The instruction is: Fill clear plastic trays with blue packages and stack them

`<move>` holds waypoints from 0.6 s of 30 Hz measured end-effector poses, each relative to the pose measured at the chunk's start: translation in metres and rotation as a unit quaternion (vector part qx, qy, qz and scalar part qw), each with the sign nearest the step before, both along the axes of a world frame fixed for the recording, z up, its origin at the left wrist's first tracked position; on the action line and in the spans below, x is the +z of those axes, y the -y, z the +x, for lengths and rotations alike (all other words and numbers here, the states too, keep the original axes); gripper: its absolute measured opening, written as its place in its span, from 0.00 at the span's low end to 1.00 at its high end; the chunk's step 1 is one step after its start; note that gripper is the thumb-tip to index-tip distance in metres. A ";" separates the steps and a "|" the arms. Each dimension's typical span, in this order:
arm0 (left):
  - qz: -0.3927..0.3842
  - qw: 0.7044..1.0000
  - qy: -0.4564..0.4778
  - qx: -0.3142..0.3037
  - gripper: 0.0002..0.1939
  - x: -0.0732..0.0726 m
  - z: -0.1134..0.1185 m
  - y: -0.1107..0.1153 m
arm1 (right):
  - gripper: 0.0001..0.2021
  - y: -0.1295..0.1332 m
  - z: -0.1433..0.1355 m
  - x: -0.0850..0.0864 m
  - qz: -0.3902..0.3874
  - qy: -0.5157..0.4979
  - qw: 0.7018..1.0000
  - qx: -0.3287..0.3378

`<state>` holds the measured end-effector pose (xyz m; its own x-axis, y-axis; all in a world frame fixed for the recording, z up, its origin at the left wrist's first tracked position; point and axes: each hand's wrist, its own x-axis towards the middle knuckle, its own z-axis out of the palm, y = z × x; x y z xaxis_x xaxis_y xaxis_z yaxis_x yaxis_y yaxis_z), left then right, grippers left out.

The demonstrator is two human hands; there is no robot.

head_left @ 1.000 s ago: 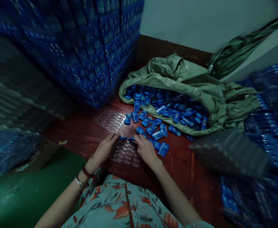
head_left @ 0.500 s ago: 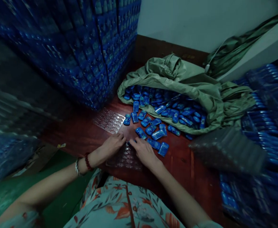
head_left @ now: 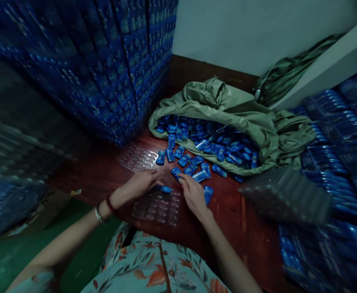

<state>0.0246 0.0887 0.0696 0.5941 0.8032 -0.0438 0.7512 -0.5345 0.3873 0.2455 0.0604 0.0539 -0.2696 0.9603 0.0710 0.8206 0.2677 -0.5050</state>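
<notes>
Before me on the red table (head_left: 227, 219) lies a clear plastic tray (head_left: 160, 209) with moulded hollows. A small blue packet (head_left: 166, 189) rests at its far edge. My left hand (head_left: 143, 182) hovers at the tray's far left corner, fingers stretched toward that packet and holding nothing that I can see. To the right, my right hand (head_left: 193, 193) has its fingertips at another blue packet (head_left: 176, 173), thumb apart from the index finger. Several more blue packets (head_left: 200, 176) are scattered just beyond, spilling from a green sack (head_left: 221, 108).
A second clear tray (head_left: 137, 157) lies further back on the left. Tall stacks of blue packs (head_left: 105, 73) rise on the left. On the right stand a grey stack of trays (head_left: 285, 195) and more blue packs (head_left: 334, 171). A wall (head_left: 221, 36) closes the back.
My hands have moved apart from the near tray's far edge. The right has shifted toward the loose packets, the left slightly left. A blue packet now shows at the tray's edge.
</notes>
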 end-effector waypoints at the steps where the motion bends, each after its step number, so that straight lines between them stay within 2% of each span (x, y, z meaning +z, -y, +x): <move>1: 0.010 1.000 0.013 0.019 0.14 0.002 -0.001 -0.011 | 0.15 -0.008 0.004 0.000 0.006 0.005 1.000 -0.028; 3: 0.049 0.997 -0.012 0.060 0.12 0.004 0.003 -0.037 | 0.14 -0.024 0.006 0.000 -0.005 0.065 0.997 -0.037; 5: 0.079 0.990 -0.090 0.073 0.15 0.002 0.014 -0.060 | 0.17 -0.039 0.000 0.001 -0.043 0.144 0.989 0.002; 8: 0.065 0.980 -0.184 0.027 0.25 -0.007 0.029 -0.080 | 0.20 -0.051 -0.011 0.000 -0.093 0.208 0.972 0.060; 10: 0.050 0.979 -0.198 -0.002 0.26 -0.014 0.034 -0.085 | 0.18 -0.052 -0.011 0.000 -0.104 0.201 0.972 0.067; 12: 0.037 0.980 -0.195 -0.018 0.23 -0.020 0.032 -0.085 | 0.17 -0.047 -0.003 -0.001 -0.100 0.140 0.984 0.037; 15: 0.046 0.981 -0.188 -0.034 0.24 -0.024 0.026 -0.080 | 0.16 -0.025 0.019 -0.003 -0.068 -0.048 0.995 -0.053; 16: 0.056 0.981 -0.181 -0.034 0.25 -0.025 0.024 -0.077 | 0.15 -0.015 0.025 -0.003 -0.069 -0.127 0.986 -0.080; 18: 0.073 0.985 -0.152 -0.022 0.26 -0.026 0.021 -0.072 | 0.14 0.008 0.032 -0.007 -0.112 -0.274 0.948 -0.120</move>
<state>0.0452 0.1607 0.0436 0.6059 0.7877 -0.1113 0.7954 -0.6027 0.0642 0.2780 0.0526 0.0473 -0.0234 0.9969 -0.0752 0.4415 -0.0572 -0.8955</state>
